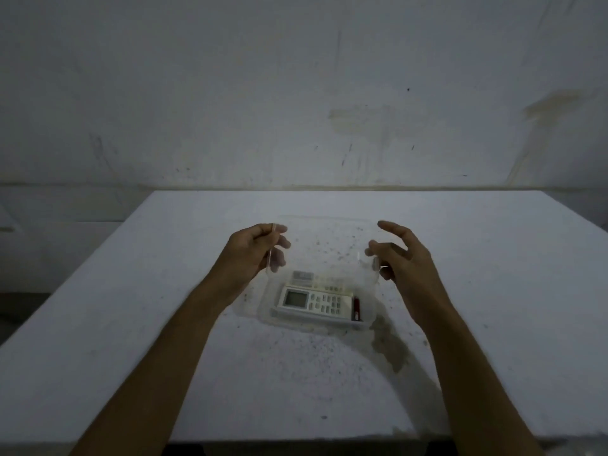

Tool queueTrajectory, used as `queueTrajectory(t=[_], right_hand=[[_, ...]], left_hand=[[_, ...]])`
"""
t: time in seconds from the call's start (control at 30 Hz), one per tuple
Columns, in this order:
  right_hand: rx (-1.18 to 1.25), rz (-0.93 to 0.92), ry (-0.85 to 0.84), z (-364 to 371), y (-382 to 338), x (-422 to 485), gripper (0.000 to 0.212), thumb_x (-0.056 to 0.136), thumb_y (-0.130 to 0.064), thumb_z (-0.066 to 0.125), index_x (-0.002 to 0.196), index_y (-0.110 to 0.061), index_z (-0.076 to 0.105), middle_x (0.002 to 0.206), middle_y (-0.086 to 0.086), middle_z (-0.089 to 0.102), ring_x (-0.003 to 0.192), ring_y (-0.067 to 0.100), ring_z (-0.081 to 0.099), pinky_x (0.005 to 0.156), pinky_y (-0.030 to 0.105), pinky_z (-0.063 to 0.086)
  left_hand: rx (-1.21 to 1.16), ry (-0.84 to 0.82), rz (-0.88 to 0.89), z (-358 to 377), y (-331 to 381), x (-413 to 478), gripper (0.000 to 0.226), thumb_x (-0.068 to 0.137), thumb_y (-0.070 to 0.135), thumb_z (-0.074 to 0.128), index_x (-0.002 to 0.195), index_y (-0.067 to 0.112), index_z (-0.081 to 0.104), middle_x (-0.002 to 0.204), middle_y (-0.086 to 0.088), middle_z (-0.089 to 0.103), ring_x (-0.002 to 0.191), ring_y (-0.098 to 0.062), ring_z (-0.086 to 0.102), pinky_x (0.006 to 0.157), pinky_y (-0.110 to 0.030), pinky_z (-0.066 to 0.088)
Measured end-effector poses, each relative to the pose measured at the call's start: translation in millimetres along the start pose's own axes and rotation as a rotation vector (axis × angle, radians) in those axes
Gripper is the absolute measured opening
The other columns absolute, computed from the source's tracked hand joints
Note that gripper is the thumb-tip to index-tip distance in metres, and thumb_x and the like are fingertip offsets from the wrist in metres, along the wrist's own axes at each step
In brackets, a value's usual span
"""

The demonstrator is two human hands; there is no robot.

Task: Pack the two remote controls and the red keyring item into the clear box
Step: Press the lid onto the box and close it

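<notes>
your left hand pinches the left edge of a clear lid, and your right hand grips its right edge with fingers spread. the lid hangs above the clear box, which sits on the desk. inside the box lie two remote controls, side by side, with the red keyring item at their right end.

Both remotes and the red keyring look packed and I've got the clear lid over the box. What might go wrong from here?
1. The clear lid is nearly invisible and tilted; it may miss the clear box rim.
2. The right hand has only a loose fingertip grip, while the left hand pinches firmly, so the lid may slip.
3. The front remote lies on the rear remote, beside the red keyring item; the stack might block closing.
</notes>
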State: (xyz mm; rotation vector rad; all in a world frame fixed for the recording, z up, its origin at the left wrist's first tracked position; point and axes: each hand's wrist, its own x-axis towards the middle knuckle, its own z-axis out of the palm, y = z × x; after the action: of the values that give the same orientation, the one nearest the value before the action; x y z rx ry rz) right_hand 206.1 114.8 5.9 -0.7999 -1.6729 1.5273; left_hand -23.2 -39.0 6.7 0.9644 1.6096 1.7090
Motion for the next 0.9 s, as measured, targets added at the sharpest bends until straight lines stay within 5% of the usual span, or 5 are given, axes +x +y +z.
queueTrajectory(t=[0.17,0.33,0.47,0.77,0.9], right_hand=[[0.006,-0.045,-0.067,0,0,-24,0.037,0.098,-0.010,0.061,0.132,-0.025,0.063,0.089,0.012,0.076,0.066,0.016,0.059,0.063,0.029,0.050],[-0.016,-0.034,0.004,1,10,-34,0.038,0.095,-0.005,0.063,0.128,-0.025,0.065,0.085,0.010,0.077,0.059,0.013,0.057,0.058,0.029,0.049],[-0.079,-0.041,0.026,-3,19,-34,0.041,0.095,-0.005,0.065,0.127,-0.031,0.065,0.083,0.006,0.078,0.061,0.012,0.059,0.061,0.026,0.050],[-0.268,-0.032,0.066,-1,32,-24,0.042,0.097,-0.020,0.064,0.137,-0.031,0.060,0.102,-0.005,0.077,0.087,0.004,0.068,0.064,0.013,0.050],[-0.287,0.063,0.061,1,37,-18,0.039,0.099,-0.021,0.062,0.137,-0.023,0.062,0.119,0.003,0.067,0.103,0.019,0.065,0.068,0.022,0.054]], left_hand=[[0.069,-0.058,0.042,-7,0,-18,0.025,0.105,0.008,0.049,0.125,0.002,0.065,0.097,-0.013,0.071,0.071,-0.022,0.065,0.058,-0.026,0.054],[0.260,0.028,-0.005,-11,-18,-16,0.028,0.103,0.035,0.056,0.125,0.024,0.069,0.112,0.013,0.074,0.103,-0.002,0.067,0.088,-0.022,0.052],[0.263,-0.042,-0.099,-9,-30,-9,0.035,0.102,0.039,0.055,0.132,0.024,0.066,0.125,0.013,0.070,0.117,-0.011,0.066,0.099,-0.033,0.054],[0.303,-0.018,-0.074,-1,-36,-2,0.032,0.099,0.037,0.062,0.129,0.027,0.070,0.123,0.014,0.071,0.105,-0.008,0.068,0.075,-0.016,0.054],[0.311,-0.002,-0.040,-2,-42,-2,0.030,0.100,0.024,0.063,0.130,0.025,0.069,0.119,0.020,0.069,0.103,0.003,0.067,0.083,-0.017,0.057]])
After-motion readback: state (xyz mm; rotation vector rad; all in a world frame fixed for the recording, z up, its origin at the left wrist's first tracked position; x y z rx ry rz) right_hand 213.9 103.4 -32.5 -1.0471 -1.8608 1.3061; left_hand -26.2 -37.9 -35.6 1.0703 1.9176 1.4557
